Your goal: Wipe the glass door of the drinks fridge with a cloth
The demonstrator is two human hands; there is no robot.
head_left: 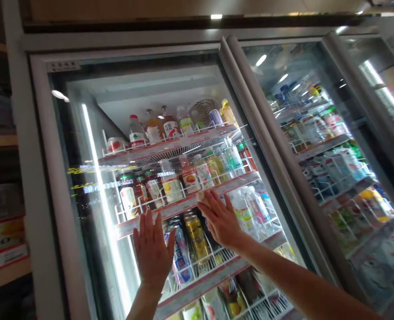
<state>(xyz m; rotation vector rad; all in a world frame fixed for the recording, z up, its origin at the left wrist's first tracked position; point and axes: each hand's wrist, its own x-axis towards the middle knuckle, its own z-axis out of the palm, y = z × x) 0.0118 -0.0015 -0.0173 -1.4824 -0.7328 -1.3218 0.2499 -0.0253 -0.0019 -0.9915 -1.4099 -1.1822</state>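
Observation:
My left hand [153,253] is raised flat with its fingers stretched out, palm toward the glass door [143,84] of a drinks fridge. It appears to rest against the pane and holds nothing. Higher and to the right, my right hand [222,220] presses at the same pane. A small pale wad [202,196] shows under its fingertips; whether it is cloth or sponge I cannot tell. Behind the glass, bottles [170,182] stand on wire shelves, with a gold can [197,235] seen between my hands.
A grey door frame [250,115] runs down the right of this pane. Beyond it, a second glass door [303,89] fronts more bottles. At the far left are wooden shelves [0,141] with a jar [3,202]. Lights reflect in the glass.

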